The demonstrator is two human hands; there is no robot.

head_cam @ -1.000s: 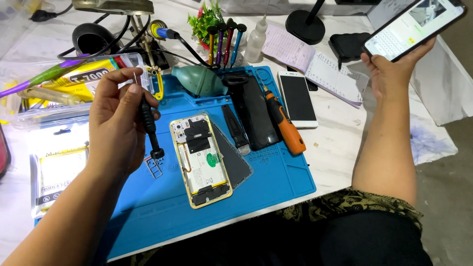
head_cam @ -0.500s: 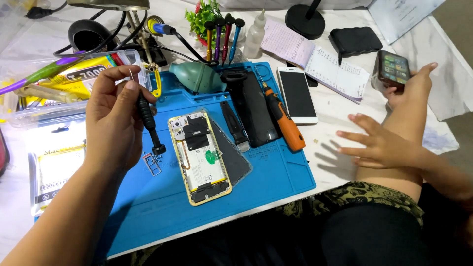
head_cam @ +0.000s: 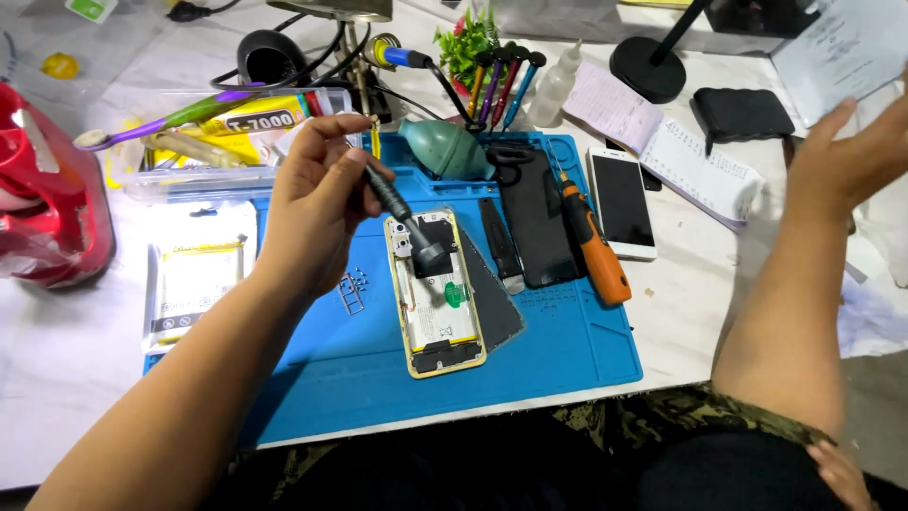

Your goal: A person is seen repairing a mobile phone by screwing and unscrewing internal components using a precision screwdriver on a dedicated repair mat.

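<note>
Lay flat across the white table (head_cam: 76, 378): a blue silicone work mat (head_cam: 530, 369), matte, with shallow moulded compartments along its edge. Rested on its middle: an opened phone (head_cam: 437, 308), gold-rimmed, back cover off, long axis running away from the body and leaning slightly left at the far end, bare inner plates and a small green patch showing. Sat just beside it to the right, partly under its edge: a dark flat panel (head_cam: 497, 303), smooth. Farther right on the mat: a black slab-shaped phone (head_cam: 537, 222) and an orange-handled driver (head_cam: 593, 244), both roughly parallel to the opened phone. Off the mat, a white phone (head_cam: 622, 201), glossy and face up. Behind, a rounded teal rubber blower (head_cam: 445, 149).

Closed around a black knurled screwdriver (head_cam: 402, 218): the left hand (head_cam: 317, 203), fingers curled on the upper shaft, thumb pressed near the top. Slanted down and to the right from that grip, with the tip touching or just above the phone's upper half, near its dark top component; exact contact too fine to tell. Clearly nearer the phone: the left hand, directly to its left.

Raised well apart at the right edge: the right hand (head_cam: 846, 156), fingers spread open, holding nothing. Lay near the left wrist on the mat: a small grey rack of screws (head_cam: 353, 291).
</note>
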